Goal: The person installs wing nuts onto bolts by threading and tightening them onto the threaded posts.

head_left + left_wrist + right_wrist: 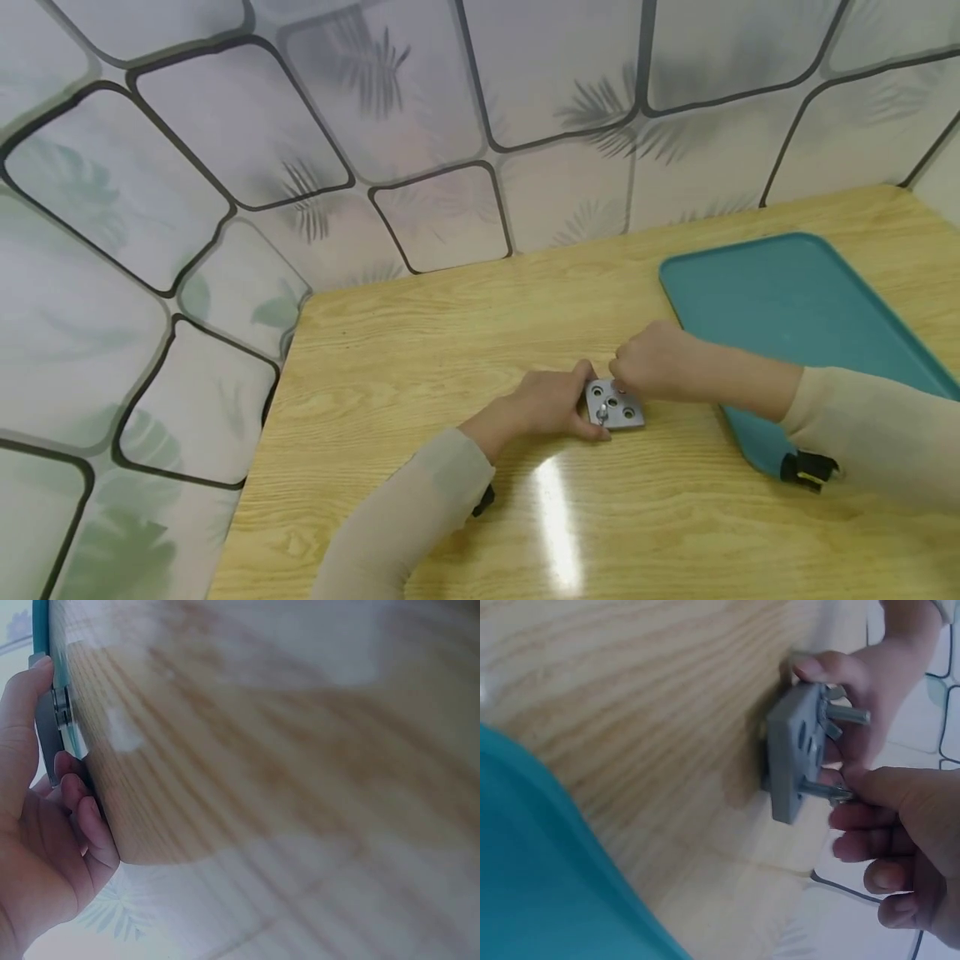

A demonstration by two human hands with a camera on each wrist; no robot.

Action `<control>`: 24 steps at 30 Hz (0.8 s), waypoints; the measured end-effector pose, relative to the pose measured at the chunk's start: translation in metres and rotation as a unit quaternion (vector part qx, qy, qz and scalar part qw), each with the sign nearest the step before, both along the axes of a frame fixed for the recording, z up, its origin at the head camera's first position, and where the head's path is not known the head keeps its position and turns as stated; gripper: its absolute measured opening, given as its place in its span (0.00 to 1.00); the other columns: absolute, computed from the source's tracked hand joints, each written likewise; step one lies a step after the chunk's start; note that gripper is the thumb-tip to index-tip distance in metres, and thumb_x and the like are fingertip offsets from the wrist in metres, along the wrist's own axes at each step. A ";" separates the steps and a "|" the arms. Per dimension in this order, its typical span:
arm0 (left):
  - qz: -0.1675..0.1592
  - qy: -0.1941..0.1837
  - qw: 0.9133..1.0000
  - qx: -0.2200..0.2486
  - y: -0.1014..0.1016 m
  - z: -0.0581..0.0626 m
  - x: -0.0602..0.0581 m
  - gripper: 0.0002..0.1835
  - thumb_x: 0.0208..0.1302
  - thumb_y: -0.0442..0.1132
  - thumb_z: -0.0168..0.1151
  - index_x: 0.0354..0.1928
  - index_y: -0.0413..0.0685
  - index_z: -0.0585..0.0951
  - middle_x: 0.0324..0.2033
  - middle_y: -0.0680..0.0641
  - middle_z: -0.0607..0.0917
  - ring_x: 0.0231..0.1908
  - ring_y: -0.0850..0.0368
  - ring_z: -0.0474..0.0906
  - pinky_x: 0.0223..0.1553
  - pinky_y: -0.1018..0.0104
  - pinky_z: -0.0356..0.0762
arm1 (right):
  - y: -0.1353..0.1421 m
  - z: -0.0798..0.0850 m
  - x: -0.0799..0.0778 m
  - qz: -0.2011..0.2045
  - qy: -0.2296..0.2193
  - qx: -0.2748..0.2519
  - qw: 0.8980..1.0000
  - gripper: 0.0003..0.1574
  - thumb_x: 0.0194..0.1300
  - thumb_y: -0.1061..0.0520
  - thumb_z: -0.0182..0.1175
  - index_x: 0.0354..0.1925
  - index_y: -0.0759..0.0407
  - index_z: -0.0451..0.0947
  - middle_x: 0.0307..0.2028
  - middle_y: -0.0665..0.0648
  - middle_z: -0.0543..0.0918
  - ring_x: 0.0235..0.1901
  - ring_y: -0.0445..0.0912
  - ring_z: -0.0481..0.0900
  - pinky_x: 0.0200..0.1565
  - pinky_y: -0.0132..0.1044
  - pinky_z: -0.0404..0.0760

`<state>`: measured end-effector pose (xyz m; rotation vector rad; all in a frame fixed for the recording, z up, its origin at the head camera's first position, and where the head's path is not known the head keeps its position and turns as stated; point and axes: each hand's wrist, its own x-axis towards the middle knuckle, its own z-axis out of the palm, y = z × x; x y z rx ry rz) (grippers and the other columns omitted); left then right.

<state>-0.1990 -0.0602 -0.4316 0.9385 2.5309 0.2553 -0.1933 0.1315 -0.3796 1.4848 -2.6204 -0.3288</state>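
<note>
A grey metal plate [621,415] with several round holes lies on the wooden table. Two bolts rise from it; in the right wrist view the farther bolt [849,715] carries a wing nut [832,712] low near the plate. My left hand [543,402] grips the plate by its edges, thumb on one side and fingers on the other. At the end of the nearer bolt [816,789], my right hand [919,832] pinches a small shiny piece [841,795] that looks like a wing nut, partly hidden by the fingertips. The left wrist view shows only the plate's side [49,727].
A teal tray [780,292] lies on the right of the table [420,358], under my right forearm. Behind and to the left stands a wall covering [435,217] with a leaf pattern and dark outlines. Black straps [810,469] show at the sleeves.
</note>
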 end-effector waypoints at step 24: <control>0.004 -0.007 1.000 0.000 0.001 0.001 0.000 0.37 0.48 0.67 0.66 0.52 0.55 0.65 0.29 0.59 0.77 0.29 0.64 0.74 0.31 0.68 0.67 | -0.001 0.002 -0.002 0.002 -0.015 0.017 1.000 0.19 0.60 0.50 0.63 0.18 0.53 0.70 0.15 0.47 0.67 0.16 0.38 0.54 0.14 0.33 0.62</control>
